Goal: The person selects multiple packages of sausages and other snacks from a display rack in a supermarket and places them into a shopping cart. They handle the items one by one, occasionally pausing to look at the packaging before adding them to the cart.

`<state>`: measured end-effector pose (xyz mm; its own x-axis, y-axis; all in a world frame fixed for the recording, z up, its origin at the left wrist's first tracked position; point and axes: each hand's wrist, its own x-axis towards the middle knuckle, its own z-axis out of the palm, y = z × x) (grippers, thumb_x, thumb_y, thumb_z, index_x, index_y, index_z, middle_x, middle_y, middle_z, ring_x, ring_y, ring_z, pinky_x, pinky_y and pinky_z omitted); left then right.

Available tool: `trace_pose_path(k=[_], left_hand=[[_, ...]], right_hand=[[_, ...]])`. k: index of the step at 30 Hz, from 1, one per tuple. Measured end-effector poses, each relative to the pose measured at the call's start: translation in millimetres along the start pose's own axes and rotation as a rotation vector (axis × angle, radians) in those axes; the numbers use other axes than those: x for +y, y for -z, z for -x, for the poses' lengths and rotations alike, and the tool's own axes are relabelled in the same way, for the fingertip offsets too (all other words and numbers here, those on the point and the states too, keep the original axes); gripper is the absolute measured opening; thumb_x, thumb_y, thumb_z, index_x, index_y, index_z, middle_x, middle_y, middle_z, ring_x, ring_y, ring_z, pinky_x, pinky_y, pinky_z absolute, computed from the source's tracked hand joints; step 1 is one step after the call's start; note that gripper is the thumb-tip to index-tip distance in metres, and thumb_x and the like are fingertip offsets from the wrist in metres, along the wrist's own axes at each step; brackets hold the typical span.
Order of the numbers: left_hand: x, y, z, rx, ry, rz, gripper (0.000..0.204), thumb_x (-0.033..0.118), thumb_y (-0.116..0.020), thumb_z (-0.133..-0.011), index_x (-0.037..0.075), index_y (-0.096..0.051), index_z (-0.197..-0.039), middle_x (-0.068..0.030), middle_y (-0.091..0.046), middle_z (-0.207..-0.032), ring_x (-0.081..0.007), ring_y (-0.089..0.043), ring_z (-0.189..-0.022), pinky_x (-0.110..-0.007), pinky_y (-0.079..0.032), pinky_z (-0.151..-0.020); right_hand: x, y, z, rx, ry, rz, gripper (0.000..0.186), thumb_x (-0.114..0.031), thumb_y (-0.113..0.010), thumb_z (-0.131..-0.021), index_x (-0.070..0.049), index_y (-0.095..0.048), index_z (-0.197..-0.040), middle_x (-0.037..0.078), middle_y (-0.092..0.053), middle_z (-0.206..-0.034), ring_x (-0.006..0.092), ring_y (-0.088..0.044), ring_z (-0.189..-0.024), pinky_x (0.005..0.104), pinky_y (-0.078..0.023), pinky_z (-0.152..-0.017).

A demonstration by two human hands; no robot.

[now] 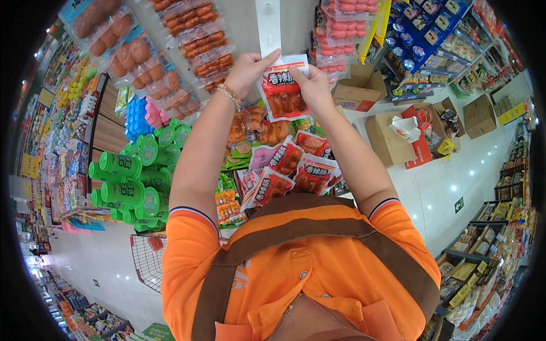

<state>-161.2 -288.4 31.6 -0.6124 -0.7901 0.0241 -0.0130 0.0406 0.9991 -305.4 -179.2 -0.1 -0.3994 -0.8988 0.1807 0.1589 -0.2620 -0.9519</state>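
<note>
Two bare hands are meeting at the top of the view, both gripping one red snack packet (282, 94) with a white header card and a clear window showing reddish-brown sausage pieces. The left hand (247, 71), with a beaded bracelet (230, 94) on its wrist, is pinching the packet's upper left corner between thumb and fingers, while the right hand (314, 86) is clasping its upper right edge, fingers curled over the header. The packet is hanging upright just below a white hanging display strip (268, 25) that is running up a pale pillar, its header touching or very nearly touching the strip's lower end; which one, I cannot tell. Below the hands, a heap of similar red packets (290, 167) is lying near the person's chest, with orange-brown snack packs behind it. To the left, strips of vacuum-packed sausages (196, 34) are hanging, and green cylindrical tubs (122, 179) are stacking up beside a blue and pink item. To the right, open cardboard boxes (389, 139) are sitting on the pale tiled floor. An orange shirt with brown apron straps (296, 227) is filling the lower view.
</note>
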Motion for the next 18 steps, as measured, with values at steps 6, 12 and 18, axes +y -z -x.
trace_pose_path(k=[6, 12, 18], left_hand=[[-1, -4, 11, -0.003, -0.009, 0.145, 0.043, 0.037, -0.07, -0.093, -0.004, -0.068, -0.107, -0.007, -0.071, -0.099, -0.0094, -0.064, -0.086, -0.026, -0.051, -0.079], [1, -2, 17, -0.047, -0.032, 0.127, 0.036, 0.031, -0.068, -0.095, -0.002, -0.068, -0.109, -0.0041, -0.071, -0.099, -0.0086, -0.064, -0.085, -0.025, -0.051, -0.078], [-10, 5, 24, -0.121, 0.027, 0.317, 0.035, 0.029, -0.062, -0.097, -0.002, -0.068, -0.11, -0.0052, -0.07, -0.104, -0.011, -0.063, -0.094, -0.029, -0.049, -0.088]], right_hand=[[-8, -2, 7, -0.047, -0.02, 0.143, 0.019, -0.014, -0.065, -0.096, 0.003, -0.069, -0.104, 0.005, -0.072, -0.096, 0.0085, -0.064, -0.083, 0.0259, -0.05, -0.075], [-15, -3, 8, -0.024, -0.023, 0.232, 0.02, -0.015, -0.065, -0.096, 0.003, -0.069, -0.103, 0.005, -0.072, -0.093, 0.0086, -0.064, -0.081, 0.0257, -0.05, -0.074], [-19, 18, 14, -0.038, -0.06, 0.084, 0.02, -0.013, -0.068, -0.093, 0.004, -0.07, -0.102, 0.006, -0.073, -0.092, 0.01, -0.064, -0.078, 0.0277, -0.051, -0.072]])
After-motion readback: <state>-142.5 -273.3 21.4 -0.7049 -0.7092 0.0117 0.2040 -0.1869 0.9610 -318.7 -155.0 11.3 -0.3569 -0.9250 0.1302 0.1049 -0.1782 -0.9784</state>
